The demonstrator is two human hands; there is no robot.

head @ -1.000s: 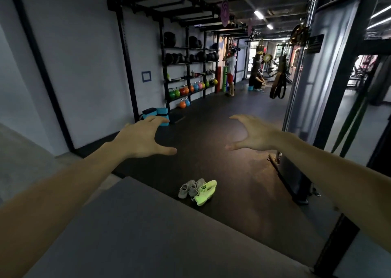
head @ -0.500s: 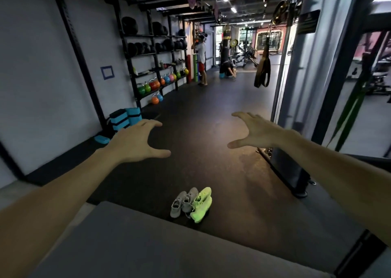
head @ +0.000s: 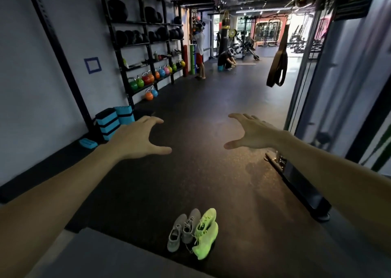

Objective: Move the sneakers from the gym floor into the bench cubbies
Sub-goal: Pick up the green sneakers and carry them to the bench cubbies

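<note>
Both hands reach forward at chest height, empty and spread: the left hand (head: pixel 135 139) and the right hand (head: pixel 252 132) have fingers fanned and slightly curled, palms down, gripping nothing and well above the floor; the pose reads as a readying gesture ahead of a reach, so the task seems to be at its very start. Two pairs of sneakers sit on the gym floor (head: pixel 211 171) below and between the forearms; the grey sneakers (head: pixel 183 230) lie side by side, toes pointing away, and the neon green sneakers (head: pixel 206 233) rest just to their right, touching them, one green shoe partly overlapping the other; their grouping would let each hand take one pair. The uppers look like soft knit fabric with loose laces, likely light and easy to pinch at the heel or collar; the floor is dark speckled rubber matting, matte and grippy. A flat grey padded surface (head: pixel 105 258) fills the lower left, just beside the shoes; it may be the top of the table that holds the cubbies, but no cubby opening is visible. A rack of coloured kettlebells (head: pixel 146 78) stands along the left wall, well apart.
</note>
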